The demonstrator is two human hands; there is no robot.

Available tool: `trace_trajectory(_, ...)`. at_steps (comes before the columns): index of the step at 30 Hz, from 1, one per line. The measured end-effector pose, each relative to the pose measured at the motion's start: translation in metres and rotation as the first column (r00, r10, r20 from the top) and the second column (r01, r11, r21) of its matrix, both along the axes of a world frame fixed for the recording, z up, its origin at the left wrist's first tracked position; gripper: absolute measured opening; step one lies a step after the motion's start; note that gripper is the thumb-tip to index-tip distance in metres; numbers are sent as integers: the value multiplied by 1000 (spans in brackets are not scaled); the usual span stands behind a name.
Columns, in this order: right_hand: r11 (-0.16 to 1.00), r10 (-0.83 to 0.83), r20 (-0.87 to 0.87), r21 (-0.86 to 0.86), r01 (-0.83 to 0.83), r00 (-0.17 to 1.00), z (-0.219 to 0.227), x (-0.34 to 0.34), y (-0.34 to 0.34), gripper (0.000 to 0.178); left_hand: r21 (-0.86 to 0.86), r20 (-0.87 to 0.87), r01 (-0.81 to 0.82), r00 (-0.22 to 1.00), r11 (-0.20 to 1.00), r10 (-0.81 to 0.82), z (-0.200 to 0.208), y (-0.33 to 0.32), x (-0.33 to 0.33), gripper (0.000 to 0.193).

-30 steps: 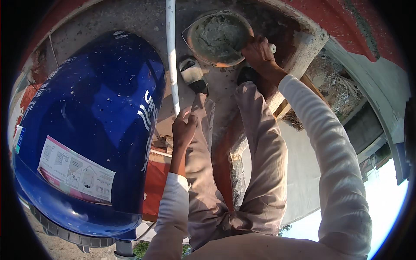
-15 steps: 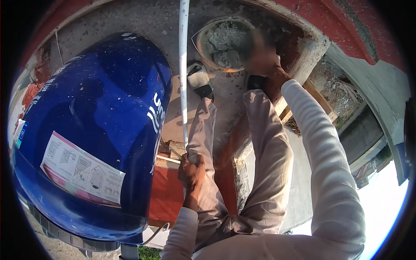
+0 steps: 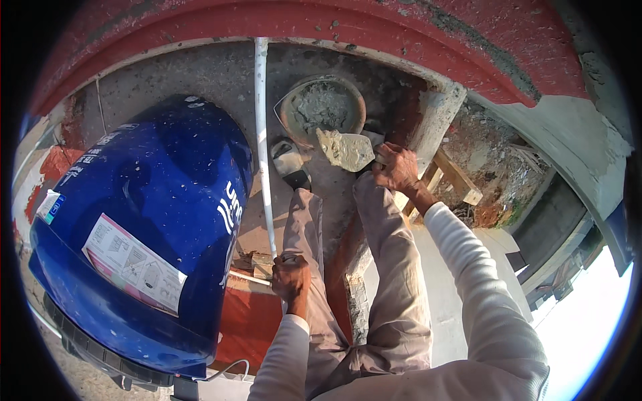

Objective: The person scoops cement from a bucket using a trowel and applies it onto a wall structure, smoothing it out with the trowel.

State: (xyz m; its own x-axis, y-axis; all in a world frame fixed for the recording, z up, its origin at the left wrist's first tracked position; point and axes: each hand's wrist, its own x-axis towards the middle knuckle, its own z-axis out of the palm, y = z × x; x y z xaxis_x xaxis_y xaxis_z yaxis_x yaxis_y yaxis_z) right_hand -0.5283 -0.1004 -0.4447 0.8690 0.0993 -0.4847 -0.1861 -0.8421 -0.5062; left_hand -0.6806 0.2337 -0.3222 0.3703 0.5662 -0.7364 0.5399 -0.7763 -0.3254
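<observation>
Carrying a thick lump of wet mortar (image 3: pixel 345 150), the trowel should feel nose-heavy, its weight sitting well forward of the right hand (image 3: pixel 397 167). That hand's fingers are wrapped around what appears to be the handle, mostly hidden by the fist; this is the sensible place to hold it, with the wrist kept level. The load looks soft and pasty, likely to slump or slide off if the blade tips, while the tool beneath is presumably stiff. It hangs near the right knee, its load overlapping the near rim of the round mortar bucket (image 3: pixel 362 115) in the view; whether they touch, I cannot tell.

The left hand (image 3: pixel 291 277) is closed in a fist around the lower part of a long white pipe (image 3: pixel 262 134), which stands between the person and the blue water tank (image 3: pixel 157 194). The pipe looks light and fairly rigid, perhaps slick if wet, and best gripped around its shaft.

Half a second ago the right hand was a blur at the bucket's right edge; now it is clear of it, and the mortar load is in plain sight. The left hand keeps its hold on the pipe. The view has tilted too, showing more of the red ledge (image 3: pixel 321 23).
</observation>
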Motion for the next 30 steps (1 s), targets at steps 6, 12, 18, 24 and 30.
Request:
trace_trajectory(6,978,-177,4,109,175,984,110,27,-33,36,79,-4,5,1000,997,-5,5,-11,16,53)
trace_trajectory(12,978,-203,337,30,205,919,217,86,-110,24,18,-20,-18,1000,1000,19,4,-18,31,55)
trace_trajectory(18,972,23,671,-188,140,741,276,139,-166,20,26,-24,19,1000,999,-18,2,-9,31,56)
trace_trajectory(24,982,-168,630,43,182,758,296,182,-204,32,6,-63,59,996,998,-59,7,-13,44,56)
trace_trajectory(30,965,-207,642,10,262,738,300,208,-241,38,54,-63,115,992,992,-112,4,-23,53,57)
